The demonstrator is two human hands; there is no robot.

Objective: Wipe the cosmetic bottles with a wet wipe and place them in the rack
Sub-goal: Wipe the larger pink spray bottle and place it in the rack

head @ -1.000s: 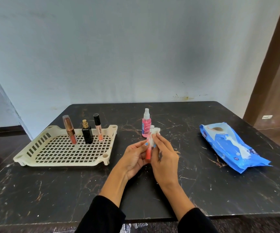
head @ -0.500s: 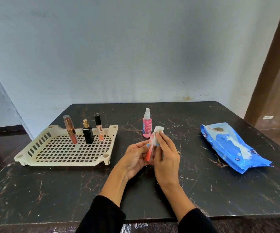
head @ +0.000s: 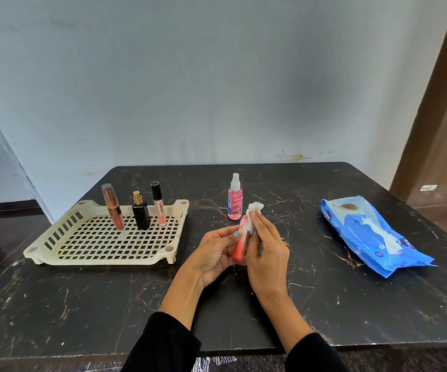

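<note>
Left hand point(head: 214, 253) grips the slim coral tube point(head: 239, 244) at its base — light, rigid, probably slippery when damp. Right hand point(head: 266, 248) pinches the soft wet wipe point(head: 253, 210) around its upper end.

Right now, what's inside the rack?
Three items stand upright along the rack's far side: a lipstick, a black bottle, a lip gloss tube. Nothing is covered; the remaining grid is bare.

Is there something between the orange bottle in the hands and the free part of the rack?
Nothing visible: bare black table lies between the orange bottle and the cream plastic rack, whose front is free.
</note>
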